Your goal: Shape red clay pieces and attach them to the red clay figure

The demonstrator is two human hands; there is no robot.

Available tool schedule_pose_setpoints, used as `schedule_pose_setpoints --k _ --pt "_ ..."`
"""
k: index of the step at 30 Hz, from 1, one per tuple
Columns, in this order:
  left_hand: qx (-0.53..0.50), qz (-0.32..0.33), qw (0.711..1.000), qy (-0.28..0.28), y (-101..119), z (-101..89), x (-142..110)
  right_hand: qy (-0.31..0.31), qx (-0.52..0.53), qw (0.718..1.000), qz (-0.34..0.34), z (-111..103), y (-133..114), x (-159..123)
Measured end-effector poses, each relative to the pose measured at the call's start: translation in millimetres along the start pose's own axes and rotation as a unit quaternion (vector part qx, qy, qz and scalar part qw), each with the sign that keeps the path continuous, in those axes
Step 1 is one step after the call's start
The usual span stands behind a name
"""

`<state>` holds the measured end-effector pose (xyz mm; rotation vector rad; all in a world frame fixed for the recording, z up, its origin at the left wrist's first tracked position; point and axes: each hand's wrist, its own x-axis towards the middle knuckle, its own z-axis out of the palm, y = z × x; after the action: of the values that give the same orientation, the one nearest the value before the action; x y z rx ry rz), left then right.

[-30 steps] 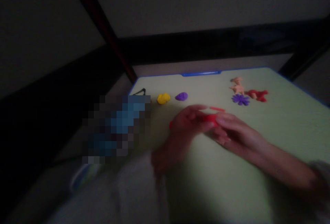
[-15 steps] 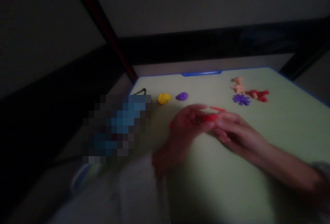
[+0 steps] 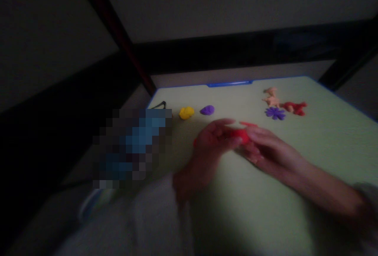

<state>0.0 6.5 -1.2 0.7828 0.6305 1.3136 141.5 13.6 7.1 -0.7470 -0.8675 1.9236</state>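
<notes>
Between my two hands, above the pale table, is a small piece of red modelling clay (image 3: 239, 135). My left hand (image 3: 211, 142) grips it from the left, thumb below and fingers curled above. From the other side, my right hand (image 3: 265, 144) has its fingers closed on the same piece. Just beyond my right fingers lies a thin red clay strip (image 3: 248, 124). A bit of red shows at the left edge of my left hand, mostly hidden by it. Dim light and blur hide the clay's exact shape.
On the table (image 3: 230, 209) lie a yellow clay lump (image 3: 186, 113) and a purple clay lump (image 3: 207, 110). Farther right are peach clay shapes (image 3: 271, 98), a purple flower-like shape (image 3: 275, 113) and a red shape (image 3: 297, 108). A pixelated blue area (image 3: 141, 138) covers the left edge.
My right fingers have shifted slightly on the red clay, so more of it shows between my hands. The things on the table have stayed in place; the view has moved slightly.
</notes>
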Motion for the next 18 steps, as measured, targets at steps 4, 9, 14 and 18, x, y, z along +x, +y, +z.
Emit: schedule_pose_setpoints --k 4,9,14,18 --pt "0.009 -0.001 1.000 -0.005 -0.3 -1.3 -0.8 -0.003 -0.008 1.000 -0.007 0.6 0.4 0.0" --pt "0.012 0.012 1.000 -0.005 -0.6 -1.3 -0.6 -0.007 -0.010 1.000 -0.003 -0.2 1.5 -0.3" --pt "0.012 0.016 1.000 0.000 -1.0 -0.9 -0.1 -0.018 -0.011 1.000 -0.001 0.1 0.9 -1.8" --pt "0.003 0.006 1.000 -0.004 0.2 0.0 -0.6 -0.021 -0.014 1.000 -0.008 0.7 1.2 -1.8"
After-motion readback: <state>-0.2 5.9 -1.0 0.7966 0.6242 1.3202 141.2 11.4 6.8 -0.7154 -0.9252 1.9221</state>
